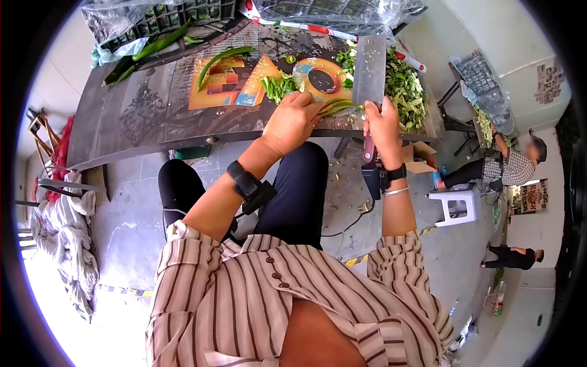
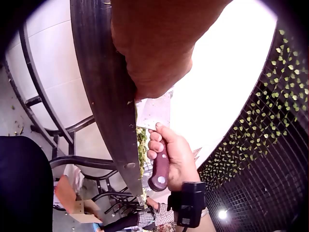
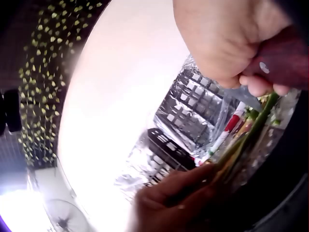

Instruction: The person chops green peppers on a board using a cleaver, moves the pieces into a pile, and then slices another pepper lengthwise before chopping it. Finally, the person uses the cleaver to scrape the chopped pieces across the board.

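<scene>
In the head view my left hand (image 1: 292, 120) holds a few long green chili peppers (image 1: 340, 106) near the table's front edge, their ends pointing right. My right hand (image 1: 383, 127) grips a cleaver (image 1: 369, 72) by its dark red handle, the broad blade standing just past the pepper ends. Chopped green pepper (image 1: 405, 92) lies heaped right of the blade. A smaller cut pile (image 1: 278, 87) sits beyond my left hand. The left wrist view shows the right fingers wrapped round the cleaver handle (image 2: 160, 169). In the right wrist view the peppers (image 3: 256, 126) stretch from the left fingers toward the cleaver.
One whole green chili (image 1: 211, 64) curves across the printed tabletop (image 1: 137, 122), and more chilies (image 1: 162, 43) lie at the back left. Plastic-wrapped black crates (image 1: 177, 21) line the far edge. A white stool (image 1: 452, 208) and another person (image 1: 513, 165) are off to the right.
</scene>
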A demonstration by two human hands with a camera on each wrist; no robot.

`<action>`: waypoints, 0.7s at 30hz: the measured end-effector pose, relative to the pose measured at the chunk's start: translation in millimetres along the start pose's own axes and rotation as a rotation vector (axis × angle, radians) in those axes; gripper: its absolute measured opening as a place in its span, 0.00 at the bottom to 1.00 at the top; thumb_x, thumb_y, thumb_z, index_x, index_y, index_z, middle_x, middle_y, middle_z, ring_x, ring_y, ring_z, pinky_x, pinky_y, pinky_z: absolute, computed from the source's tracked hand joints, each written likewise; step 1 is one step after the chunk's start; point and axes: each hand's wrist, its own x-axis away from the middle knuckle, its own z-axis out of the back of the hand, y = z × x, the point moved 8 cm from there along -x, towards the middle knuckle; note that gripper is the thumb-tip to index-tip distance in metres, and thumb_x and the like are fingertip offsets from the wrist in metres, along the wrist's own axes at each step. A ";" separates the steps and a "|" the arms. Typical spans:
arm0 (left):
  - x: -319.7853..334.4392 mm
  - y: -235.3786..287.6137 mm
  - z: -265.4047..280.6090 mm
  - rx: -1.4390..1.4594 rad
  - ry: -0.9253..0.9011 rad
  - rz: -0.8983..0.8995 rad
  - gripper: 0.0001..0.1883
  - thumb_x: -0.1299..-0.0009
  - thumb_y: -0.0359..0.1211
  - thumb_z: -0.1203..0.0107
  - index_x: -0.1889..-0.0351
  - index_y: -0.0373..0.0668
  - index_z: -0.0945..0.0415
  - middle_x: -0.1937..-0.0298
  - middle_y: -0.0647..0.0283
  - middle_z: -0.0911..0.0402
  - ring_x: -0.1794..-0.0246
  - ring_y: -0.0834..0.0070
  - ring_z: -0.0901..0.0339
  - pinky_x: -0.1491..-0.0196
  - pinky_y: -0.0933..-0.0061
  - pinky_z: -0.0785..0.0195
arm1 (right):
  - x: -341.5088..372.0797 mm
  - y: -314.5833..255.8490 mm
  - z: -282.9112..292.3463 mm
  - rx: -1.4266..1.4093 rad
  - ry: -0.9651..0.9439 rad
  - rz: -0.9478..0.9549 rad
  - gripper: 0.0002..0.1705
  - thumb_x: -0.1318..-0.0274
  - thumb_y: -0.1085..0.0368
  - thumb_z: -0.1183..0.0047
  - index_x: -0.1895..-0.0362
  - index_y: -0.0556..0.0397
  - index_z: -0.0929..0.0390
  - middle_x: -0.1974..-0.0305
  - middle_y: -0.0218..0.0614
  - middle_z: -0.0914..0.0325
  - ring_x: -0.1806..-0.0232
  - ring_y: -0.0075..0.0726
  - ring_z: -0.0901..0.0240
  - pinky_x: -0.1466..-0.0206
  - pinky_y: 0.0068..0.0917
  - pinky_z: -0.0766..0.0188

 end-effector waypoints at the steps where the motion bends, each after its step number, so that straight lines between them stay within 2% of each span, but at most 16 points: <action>1: 0.5 0.2 1.1 0.010 0.009 -0.001 0.15 0.43 0.29 0.40 0.56 0.42 0.23 0.64 0.60 0.28 0.58 0.61 0.28 0.51 0.63 0.33 | -1.9 4.8 1.1 -0.001 -0.002 0.001 0.08 0.37 0.66 0.51 0.66 0.58 0.33 0.82 0.29 0.32 0.87 0.22 0.35 0.85 0.22 0.37; 4: 0.2 1.2 2.4 0.027 -0.001 0.006 0.15 0.42 0.29 0.40 0.56 0.42 0.23 0.64 0.60 0.28 0.58 0.61 0.28 0.51 0.63 0.33 | -9.1 10.7 16.4 0.056 0.108 0.025 0.09 0.38 0.66 0.51 0.67 0.57 0.34 0.80 0.30 0.32 0.87 0.22 0.36 0.86 0.23 0.38; 8: -0.3 0.0 2.6 0.020 0.001 0.015 0.15 0.42 0.29 0.40 0.55 0.41 0.23 0.64 0.60 0.28 0.58 0.61 0.28 0.50 0.62 0.34 | -8.9 11.1 29.0 0.032 0.143 -0.012 0.09 0.37 0.66 0.51 0.65 0.58 0.34 0.79 0.30 0.31 0.88 0.21 0.37 0.86 0.21 0.38; 12: 1.1 0.7 2.6 0.020 0.013 0.017 0.14 0.42 0.29 0.39 0.56 0.41 0.22 0.64 0.60 0.27 0.59 0.60 0.27 0.53 0.62 0.32 | 0.2 0.9 11.9 -0.117 0.064 0.028 0.07 0.37 0.67 0.51 0.65 0.58 0.32 0.78 0.30 0.30 0.87 0.20 0.36 0.86 0.22 0.37; 17: -1.3 2.6 6.0 0.021 0.025 0.026 0.14 0.42 0.27 0.38 0.57 0.41 0.20 0.66 0.60 0.26 0.60 0.59 0.27 0.55 0.62 0.31 | -4.3 3.8 -0.5 -0.027 0.034 0.008 0.09 0.38 0.67 0.50 0.67 0.58 0.33 0.81 0.31 0.31 0.87 0.21 0.35 0.86 0.23 0.37; 19: -1.1 3.0 8.3 0.020 0.033 0.013 0.15 0.42 0.27 0.39 0.56 0.41 0.20 0.65 0.60 0.26 0.60 0.59 0.27 0.55 0.62 0.31 | -7.1 9.4 16.0 0.003 0.151 0.018 0.09 0.38 0.67 0.50 0.67 0.58 0.33 0.82 0.31 0.32 0.87 0.21 0.36 0.86 0.23 0.37; 21: -0.9 2.2 5.7 0.026 0.018 0.009 0.15 0.43 0.27 0.38 0.55 0.41 0.21 0.64 0.60 0.25 0.60 0.59 0.27 0.55 0.62 0.31 | -7.6 12.1 29.6 0.022 0.187 0.021 0.09 0.37 0.66 0.50 0.66 0.57 0.33 0.80 0.30 0.31 0.88 0.20 0.37 0.86 0.22 0.39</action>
